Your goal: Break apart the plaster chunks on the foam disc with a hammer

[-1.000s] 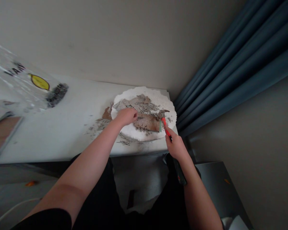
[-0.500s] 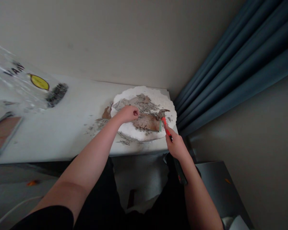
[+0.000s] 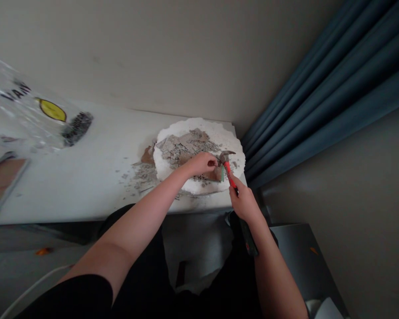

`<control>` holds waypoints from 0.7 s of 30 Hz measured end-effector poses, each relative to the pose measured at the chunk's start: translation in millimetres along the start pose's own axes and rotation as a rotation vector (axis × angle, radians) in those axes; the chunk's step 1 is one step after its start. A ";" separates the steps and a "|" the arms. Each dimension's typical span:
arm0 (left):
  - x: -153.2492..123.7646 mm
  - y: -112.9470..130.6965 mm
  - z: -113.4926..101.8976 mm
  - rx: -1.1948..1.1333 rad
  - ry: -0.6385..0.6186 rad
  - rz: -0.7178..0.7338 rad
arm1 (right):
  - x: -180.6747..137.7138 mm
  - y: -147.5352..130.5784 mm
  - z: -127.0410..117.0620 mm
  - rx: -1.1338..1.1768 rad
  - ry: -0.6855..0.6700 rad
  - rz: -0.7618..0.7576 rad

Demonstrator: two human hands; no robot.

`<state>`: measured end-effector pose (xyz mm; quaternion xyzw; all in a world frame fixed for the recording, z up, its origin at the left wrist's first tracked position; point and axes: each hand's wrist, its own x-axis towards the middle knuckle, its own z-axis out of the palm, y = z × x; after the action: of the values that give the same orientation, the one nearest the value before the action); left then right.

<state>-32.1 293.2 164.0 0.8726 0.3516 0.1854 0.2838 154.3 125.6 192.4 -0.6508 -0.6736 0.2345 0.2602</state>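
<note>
Hammer [image 3: 226, 165] gripped in right hand [image 3: 243, 203], fingers wrapped shut round red-and-black handle, steel head lowered over right part of white foam slab [image 3: 233, 144]. Held at a slant, handle running back toward body, black end poking out below wrist. Left hand [image 3: 200, 163] reached across slab, fingers pinched together just beside hammer head, apparently on something small; too small and too hidden to tell what. Fingertips right next to steel head, contact not clear.

Beneath both hands, brown board piece [image 3: 213, 175] lay on slab, mostly covered by left hand, with grey rubble [image 3: 182, 147] heaped behind and to left. More grey crumbs [image 3: 140, 174] scattered off slab onto white tabletop [image 3: 96, 168], and another brown fragment [image 3: 148, 155] rested at slab's left edge. Slab sat at table's far right corner, close to wall [image 3: 159, 53] and near blue curtain [image 3: 332, 88].

Far left on table: clear plastic bag [image 3: 23, 115] with yellow label and dark contents near its lower end, well apart from hands. Wooden-topped item [image 3: 1, 179] at left edge, partly cut off. Dark clothing [image 3: 142, 283] visible below table, white cable [image 3: 29, 285] trailing at lower left.
</note>
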 end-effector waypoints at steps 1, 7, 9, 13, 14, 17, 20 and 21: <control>1.7 -1.6 1.3 -0.026 0.007 -0.008 | 0.0 0.5 0.2 -0.002 0.004 -0.004; 6.6 -11.0 11.4 -0.224 0.072 -0.080 | 0.5 3.8 1.1 -0.001 0.005 -0.001; 7.7 -13.7 15.1 -0.312 0.107 -0.131 | 0.7 4.0 0.8 0.004 -0.002 0.004; 9.7 -17.9 20.2 -0.323 0.128 -0.159 | 0.7 1.7 -0.7 0.008 -0.017 0.022; 9.9 -18.5 20.9 -0.318 0.132 -0.159 | 0.5 0.9 -1.1 0.007 -0.020 0.026; 9.6 -19.2 21.9 -0.316 0.137 -0.153 | 0.0 -0.9 -2.3 0.008 -0.020 0.024; 8.6 -18.7 22.0 -0.305 0.133 -0.152 | -0.1 -1.4 -2.8 0.007 -0.018 0.020; 8.4 -18.4 22.1 -0.299 0.131 -0.152 | -0.1 -1.4 -2.8 0.006 -0.019 0.020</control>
<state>-24.1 302.1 136.5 0.7777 0.4028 0.2698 0.4001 155.1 125.4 195.5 -0.6546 -0.6687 0.2454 0.2534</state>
